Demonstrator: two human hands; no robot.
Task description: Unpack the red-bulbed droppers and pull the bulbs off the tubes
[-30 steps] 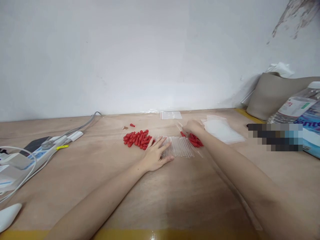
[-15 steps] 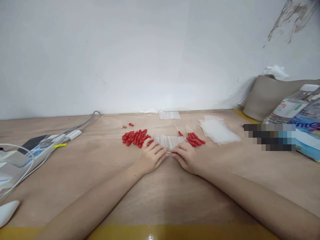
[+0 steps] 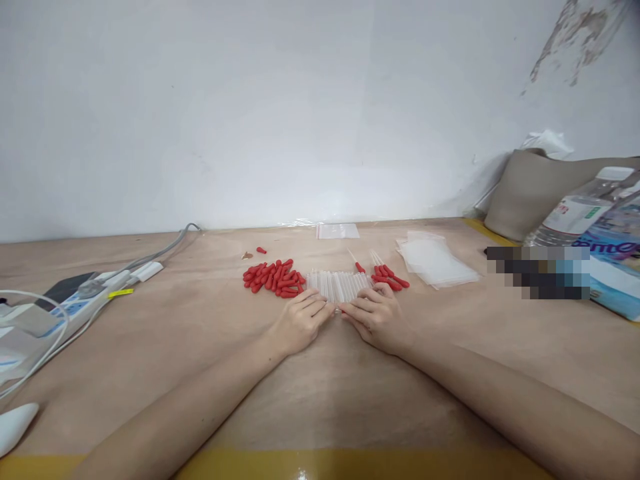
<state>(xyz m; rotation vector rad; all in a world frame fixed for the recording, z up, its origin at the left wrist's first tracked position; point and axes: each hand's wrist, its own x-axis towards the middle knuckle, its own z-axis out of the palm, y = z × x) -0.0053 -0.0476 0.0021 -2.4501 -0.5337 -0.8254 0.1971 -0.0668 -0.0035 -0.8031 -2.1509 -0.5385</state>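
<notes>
My left hand (image 3: pixel 303 321) is closed, with a clear glass tube (image 3: pixel 337 309) at its fingertips. Facing it, my right hand (image 3: pixel 376 315) pinches what looks like a small red rubber bulb (image 3: pixel 343 307), mostly hidden by the fingers. Tube and bulb meet end to end between the hands; how far one sits in the other cannot be made out. Just beyond lies a row of clear glass tubes (image 3: pixel 336 285). To its left is a heap of red rubber bulbs (image 3: pixel 273 277). Droppers with red bulbs (image 3: pixel 390 278) lie to the right, close to my right hand.
Clear plastic bags (image 3: pixel 440 260) are stacked at the right, and one small zip bag (image 3: pixel 338 231) lies by the wall. A power strip (image 3: pixel 75 307) with cables occupies the left side. A plastic bottle (image 3: pixel 575 213) and a grey-brown container (image 3: pixel 515 193) stand at far right.
Both hands have shifted slightly toward me, my left hand uncovering more of the red bulbs. My right hand has turned a little, its fingers now spread nearer the droppers.
</notes>
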